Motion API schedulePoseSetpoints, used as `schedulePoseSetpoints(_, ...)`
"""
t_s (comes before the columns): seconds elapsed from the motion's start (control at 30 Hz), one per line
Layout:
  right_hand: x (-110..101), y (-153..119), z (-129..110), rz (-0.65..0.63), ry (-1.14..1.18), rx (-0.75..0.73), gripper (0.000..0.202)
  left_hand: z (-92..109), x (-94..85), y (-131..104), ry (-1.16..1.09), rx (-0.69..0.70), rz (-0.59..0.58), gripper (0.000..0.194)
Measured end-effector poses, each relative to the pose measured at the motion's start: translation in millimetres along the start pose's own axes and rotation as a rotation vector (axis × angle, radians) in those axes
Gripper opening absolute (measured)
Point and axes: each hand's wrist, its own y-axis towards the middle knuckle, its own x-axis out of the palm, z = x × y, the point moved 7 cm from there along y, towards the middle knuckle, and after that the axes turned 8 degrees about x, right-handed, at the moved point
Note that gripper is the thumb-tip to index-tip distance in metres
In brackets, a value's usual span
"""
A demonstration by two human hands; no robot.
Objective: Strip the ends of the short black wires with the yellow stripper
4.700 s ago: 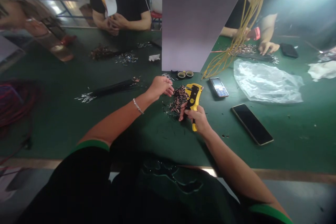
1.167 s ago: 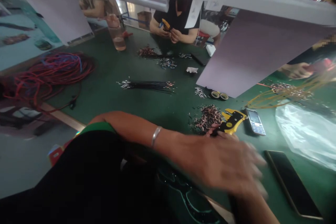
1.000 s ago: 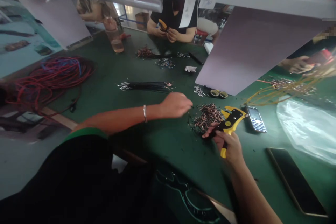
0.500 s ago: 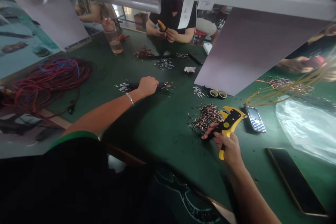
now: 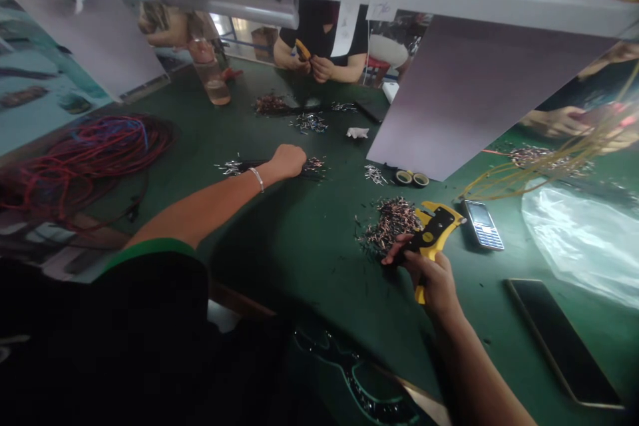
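Note:
My right hand (image 5: 433, 279) is wrapped round the handles of a yellow and black wire stripper (image 5: 433, 234), its jaw end pointing away from me to the right. Beside the tool lies a heap of short wire offcuts (image 5: 392, 223) with coppery ends. Reaching far forward, my left hand (image 5: 289, 161) is closed over a bundle of short black wires (image 5: 244, 165) on the green table (image 5: 279, 239). The bundle's silvery ends show left of the hand and coppery ends right of it. The fingertips are hidden, so what they grip cannot be made out.
A keypad phone (image 5: 482, 225), a dark smartphone (image 5: 564, 343) and a clear plastic bag (image 5: 579, 239) lie at right. Tape rolls (image 5: 412, 178) sit by a slanted panel (image 5: 424, 93). Red cables (image 5: 94, 153) pile up at left. A co-worker's hands (image 5: 312, 66) hold a tool opposite.
My left hand has shifted slightly right along the wire bundle. My right hand keeps its hold on the wire stripper. The whole view has moved a little.

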Motion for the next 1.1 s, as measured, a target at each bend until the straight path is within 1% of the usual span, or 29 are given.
schedulePoseSetpoints(0.27, -2, 0, 2, -0.007, -0.024, -0.011, 0.024, 0, -2.0, 11, -0.006, -0.008, -0.040, 0.029)
schedulePoseSetpoints(0.63, 1, -1, -2, -0.007, -0.045, -0.027, 0.024, -4, 1.8, 29, -0.050, 0.024, -0.086, 0.031)
schedulePoseSetpoints(0.8, 0, -2, -1, 0.001, -0.053, -0.034, 0.024, -2, 2.7, 33, -0.057, 0.047, -0.100, 0.029)
schedulePoseSetpoints(1.1, 0, -2, -4, 0.013, -0.054, -0.036, 0.024, -2, 2.9, 38, -0.078, 0.050, -0.122, 0.032)
